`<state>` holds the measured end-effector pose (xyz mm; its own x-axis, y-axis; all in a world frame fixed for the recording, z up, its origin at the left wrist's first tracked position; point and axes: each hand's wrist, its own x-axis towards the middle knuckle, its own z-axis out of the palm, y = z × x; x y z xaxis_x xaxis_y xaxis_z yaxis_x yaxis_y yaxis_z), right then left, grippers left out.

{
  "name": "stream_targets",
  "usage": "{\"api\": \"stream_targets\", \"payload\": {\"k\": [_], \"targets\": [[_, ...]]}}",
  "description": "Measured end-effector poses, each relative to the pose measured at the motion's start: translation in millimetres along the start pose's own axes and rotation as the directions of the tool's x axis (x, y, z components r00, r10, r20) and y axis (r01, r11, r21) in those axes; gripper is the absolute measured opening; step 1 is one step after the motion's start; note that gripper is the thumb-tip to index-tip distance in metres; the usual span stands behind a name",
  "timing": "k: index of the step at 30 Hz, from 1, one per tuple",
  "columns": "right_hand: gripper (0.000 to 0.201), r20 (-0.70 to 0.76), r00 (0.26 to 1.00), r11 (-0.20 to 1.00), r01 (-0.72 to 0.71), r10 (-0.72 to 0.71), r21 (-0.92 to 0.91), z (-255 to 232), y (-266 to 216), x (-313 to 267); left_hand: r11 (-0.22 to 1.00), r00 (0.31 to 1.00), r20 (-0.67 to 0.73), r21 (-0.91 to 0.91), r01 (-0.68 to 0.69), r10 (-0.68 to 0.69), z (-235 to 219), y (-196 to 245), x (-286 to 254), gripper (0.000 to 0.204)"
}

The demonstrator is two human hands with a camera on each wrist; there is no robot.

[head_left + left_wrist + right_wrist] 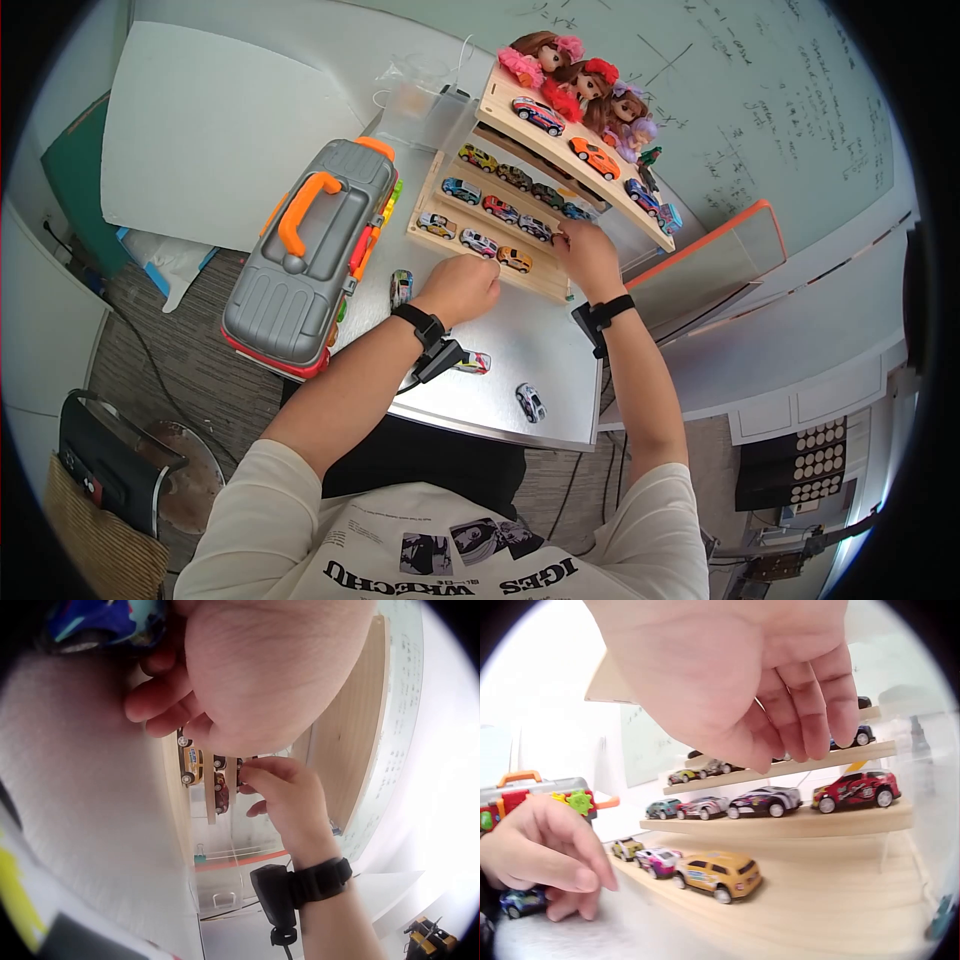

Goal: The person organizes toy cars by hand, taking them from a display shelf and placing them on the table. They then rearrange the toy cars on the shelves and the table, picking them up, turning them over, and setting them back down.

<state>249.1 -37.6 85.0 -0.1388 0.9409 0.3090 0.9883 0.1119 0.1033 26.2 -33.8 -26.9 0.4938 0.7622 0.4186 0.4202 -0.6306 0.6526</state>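
Our right hand (735, 667) reaches dark-blue toy car (863, 736) on pale wooden tiered rack (840, 900); whether pinching it, we cannot tell. Our left hand (462, 290) hangs released, fingers loosely curled, beside blue toy car (523, 901) on silvery tabletop (565, 345). Risk: our fingers, brushing red patterned toy car (859, 790), could roll it off narrow tier.

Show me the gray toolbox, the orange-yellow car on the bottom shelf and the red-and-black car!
Gray toolbox (273, 318): head view, on its lid.
Orange-yellow car (707, 878): right wrist view, on its side.
Red-and-black car (861, 792): right wrist view, on its side.
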Motion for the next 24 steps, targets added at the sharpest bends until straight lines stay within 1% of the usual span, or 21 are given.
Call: {"api": "stream_targets", "payload": {"k": [1, 2, 3, 4, 5, 6, 7, 8, 10, 11, 13, 14, 15, 17, 18, 20, 21, 23, 24], "targets": [[0.013, 0.007, 1.000, 0.996, -0.013, 0.012, 0.087, -4, -8, -4, 1.000, 1.000, 0.001, 0.001, 0.001, -0.001, 0, 0, 0, 0.015], [0.013, 0.007, 1.000, 0.996, -0.015, 0.014, 0.090, -1, -10, -7, 1.000, 1.000, -0.009, -0.008, -0.004, 0.004, 0, 0, -1, 0.015], [0.014, 0.084, 0.996, 0.966, -0.047, 0.026, 0.255, 2, -10, -11, 1.000, 1.000, -0.017, -0.019, -0.010, 0.010, 1, 1, 0, 0.015], [0.015, 0.160, 0.987, 0.908, -0.090, 0.026, 0.410, 5, -11, -16, 1.000, 1.000, -0.013, -0.018, -0.013, 0.013, 1, 1, 0, 0.015], [0.015, 0.159, 0.987, 0.907, -0.095, 0.031, 0.411, 8, -13, -21, 1.000, 1.000, -0.015, -0.014, -0.011, 0.011, 1, 2, 0, 0.015], [0.015, 0.339, 0.941, 0.778, -0.210, -0.003, 0.592, 10, -16, -26, 1.000, 1.000, -0.018, -0.008, -0.009, 0.009, 1, 1, 1, 0.014], [0.015, 0.492, 0.867, 0.608, -0.346, -0.083, 0.714, 14, -20, -31, 1.000, 1.000, -0.015, -0.004, -0.012, 0.012, 1, 1, 1, 0.014], [0.015, 0.489, 0.868, 0.605, -0.347, -0.083, 0.717, 17, -24, -36, 1.000, 1.000, -0.021, -0.018, -0.012, 0.012, 1, 1, 0, 0.014], [0.017, 0.563, 0.779, 0.427, -0.425, -0.276, 0.798, 26, -34, -46, 1.000, 1.000, -0.028, -0.025, -0.012, 0.011, 2, 0, 1, 0.014], [0.017, 0.558, 0.781, 0.423, -0.421, -0.280, 0.802, 36, -36, -52, 1.000, 0.999, -0.038, -0.029, -0.009, 0.008, 5, -3, 1, 0.014], [0.023, 0.544, 0.731, 0.393, -0.397, -0.411, 0.830, 57, -38, -60, 1.000, 0.999, -0.047, -0.024, -0.003, 0.002, 5, -5, 2, 0.014], [0.028, 0.562, 0.702, 0.468, -0.356, -0.436, 0.809, 47, -43, -58, 0.999, 0.999, -0.047, -0.038, 0.003, -0.005, 5, -5, 2, 0.014], [0.028, 0.558, 0.703, 0.463, -0.355, -0.441, 0.812, 49, -43, -57, 0.998, 0.999, -0.045, -0.054, 0.009, -0.011, 5, -5, 2, 0.014], [0.032, 0.549, 0.672, 0.457, -0.335, -0.496, 0.824, 50, -41, -57, 0.998, 0.999, -0.038, -0.064, 0.016, -0.018, 5, -4, 1, 0.014], [0.032, 0.546, 0.676, 0.451, -0.337, -0.495, 0.826, 48, -41, -59, 0.997, 0.999, -0.035, -0.079, 0.020, -0.023, 4, -4, 2, 0.014], [0.036, 0.507, 0.688, 0.500, -0.237, -0.519, 0.833, 43, -45, -61, 0.997, 0.999, -0.028, -0.081, 0.017, -0.019, 3, -3, 3, 0.014], [0.036, 0.504, 0.691, 0.495, -0.238, -0.519, 0.836, 41, -49, -63, 0.996, 0.999, -0.026, -0.087, 0.019, -0.021, 3, -3, 3, 0.013], [0.037, 0.489, 0.691, 0.520, -0.188, -0.533, 0.833, 38, -57, -67, 0.995, 0.999, -0.028, -0.097, 0.025, -0.028, 2, -3, 3, 0.013], [0.037, 0.488, 0.692, 0.513, -0.194, -0.532, 0.836, 35, -60, -68, 0.993, 0.999, -0.034, -0.111, 0.031, -0.035, 2, -3, 3, 0.014]]}}
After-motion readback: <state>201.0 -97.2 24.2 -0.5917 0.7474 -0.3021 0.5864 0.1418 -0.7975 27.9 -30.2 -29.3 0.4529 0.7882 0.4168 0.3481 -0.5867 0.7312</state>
